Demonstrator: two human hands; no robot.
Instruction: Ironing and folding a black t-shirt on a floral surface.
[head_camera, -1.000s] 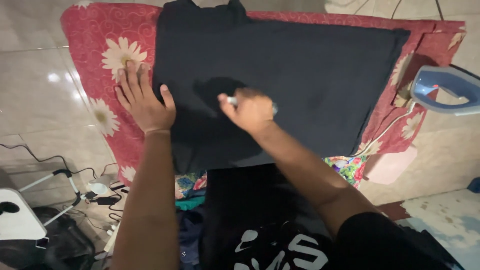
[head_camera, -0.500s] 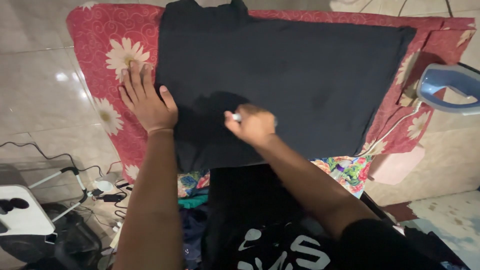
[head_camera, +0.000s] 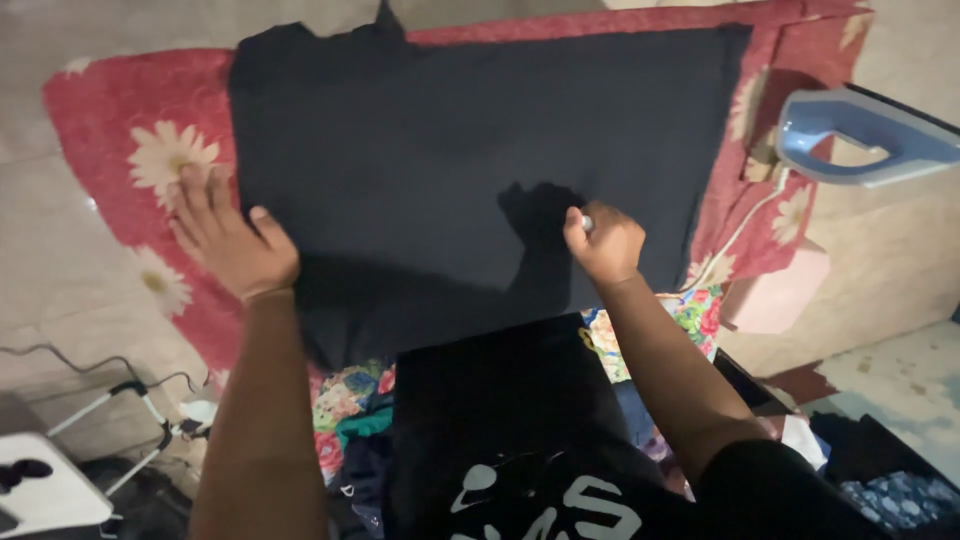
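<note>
A black garment (head_camera: 470, 160) is spread mid-frame on a red floral mat (head_camera: 110, 140). The left hand (head_camera: 225, 245) is laid flat, unclenched, at its edge; the right hand (head_camera: 603, 243) is clenched around a small white object (head_camera: 586, 223), apparently marking the cloth. Steady pressure seems needed.

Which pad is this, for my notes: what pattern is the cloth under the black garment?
The cloth is red with white daisies, clearest in the head view.

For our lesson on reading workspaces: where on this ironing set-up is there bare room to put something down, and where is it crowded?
Free: the wide middle of the flat black garment, between the left hand and the right hand; also the red daisy-print cloth beyond the left hand. Crowded: the right edge by the blue iron and its cord, and the near side with the multicoloured clothes heap.
</note>
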